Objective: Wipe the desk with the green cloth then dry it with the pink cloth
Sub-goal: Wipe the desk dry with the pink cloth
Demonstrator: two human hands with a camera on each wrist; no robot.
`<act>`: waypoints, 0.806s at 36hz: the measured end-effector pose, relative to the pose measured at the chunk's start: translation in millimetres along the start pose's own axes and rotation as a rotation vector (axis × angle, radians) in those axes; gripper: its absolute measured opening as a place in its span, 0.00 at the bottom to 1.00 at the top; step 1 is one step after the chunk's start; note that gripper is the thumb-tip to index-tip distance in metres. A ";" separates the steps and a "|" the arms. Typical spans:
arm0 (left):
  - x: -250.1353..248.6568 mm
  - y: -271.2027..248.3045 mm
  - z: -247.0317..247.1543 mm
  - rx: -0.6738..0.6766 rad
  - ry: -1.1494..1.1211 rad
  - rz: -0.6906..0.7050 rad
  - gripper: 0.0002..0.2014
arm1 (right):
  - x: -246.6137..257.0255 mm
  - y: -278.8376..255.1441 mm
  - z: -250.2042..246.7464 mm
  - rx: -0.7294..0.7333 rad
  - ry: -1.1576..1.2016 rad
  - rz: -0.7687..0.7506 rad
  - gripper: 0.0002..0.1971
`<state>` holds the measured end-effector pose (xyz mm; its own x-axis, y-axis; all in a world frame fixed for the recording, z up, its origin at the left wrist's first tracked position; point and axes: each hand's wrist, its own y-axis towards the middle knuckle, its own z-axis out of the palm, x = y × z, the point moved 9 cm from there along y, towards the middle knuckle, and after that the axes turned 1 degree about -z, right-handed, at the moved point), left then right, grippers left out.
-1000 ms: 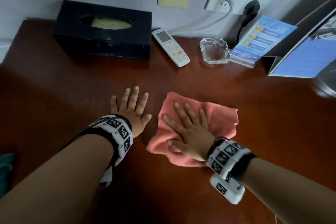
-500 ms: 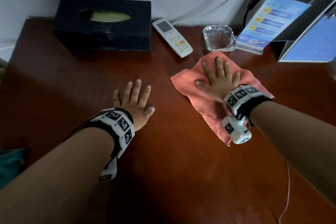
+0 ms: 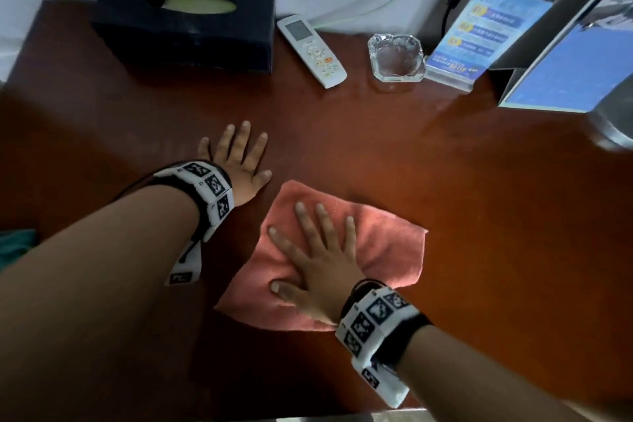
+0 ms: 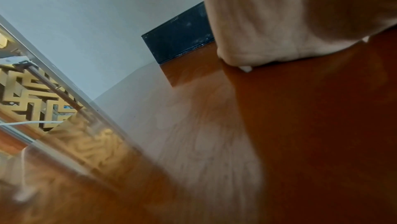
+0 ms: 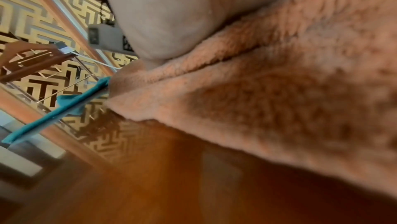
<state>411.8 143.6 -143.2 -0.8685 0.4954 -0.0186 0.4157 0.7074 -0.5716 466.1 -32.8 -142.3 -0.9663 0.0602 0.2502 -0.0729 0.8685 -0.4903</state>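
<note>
Clearly well into the drying half, judging by which cloth is under the palm. From the head view: right hand [image 3: 317,271] flat on the pink cloth [image 3: 383,250], fingers straight and fanned, thumb out to the side, pressing the cloth onto the desk [image 3: 479,216] near its front middle. Left hand [image 3: 239,161] just beside the cloth's far-left corner, also flat and spread, bearing on bare wood and holding nothing. Along the wall at the back, well apart from both hands: a black tissue box [image 3: 185,10], a white remote [image 3: 311,50], a glass ashtray [image 3: 397,58], a blue leaflet stand [image 3: 479,34]. At the far left edge, a dull teal patch [image 3: 15,243], probably the green cloth set aside, though too little shown to be sure.

From the left wrist view: the heel of the palm [image 4: 279,23] down on the glossy wood, the tissue box's dark side [image 4: 180,35] beyond; fingers out of sight here.

From the right wrist view: palm [image 5: 163,15] bedded on the fuzzy pink pile [image 5: 279,91], folds bunched ahead of it, and a teal strip [image 5: 64,105] lying at the desk's edge.

Green wipe apparently finished; drying in hand. Back strip around the ashtray and remote, and the left side, possibly left to dry; wetness not readable from the sheen.
</note>
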 end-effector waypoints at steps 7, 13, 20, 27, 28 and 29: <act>-3.4 -9.3 -4.8 -0.120 0.076 0.026 0.30 | 22.8 -6.0 7.3 -0.032 -0.007 0.038 0.38; -42.1 -61.3 -17.8 -0.246 0.006 0.143 0.29 | 20.7 -9.8 -0.4 -0.066 0.024 0.126 0.36; -71.9 -138.3 25.6 -0.171 -0.119 0.508 0.30 | -13.4 -58.9 8.1 -0.297 0.197 0.453 0.36; -56.2 -146.8 83.8 -0.045 0.143 0.579 0.32 | -24.1 -73.8 27.7 -0.198 0.146 0.548 0.36; -48.6 -147.3 86.6 -0.062 0.173 0.571 0.33 | -17.7 -73.9 30.4 -0.184 0.140 0.550 0.36; -42.3 -147.5 90.2 -0.070 0.201 0.562 0.33 | -11.6 -73.9 33.6 -0.168 0.137 0.547 0.37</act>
<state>362.8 -27.2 -132.1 -0.4455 0.8839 -0.1424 0.8191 0.3381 -0.4634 474.4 -114.2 -137.1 -0.8110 0.5749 0.1089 0.4786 0.7588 -0.4418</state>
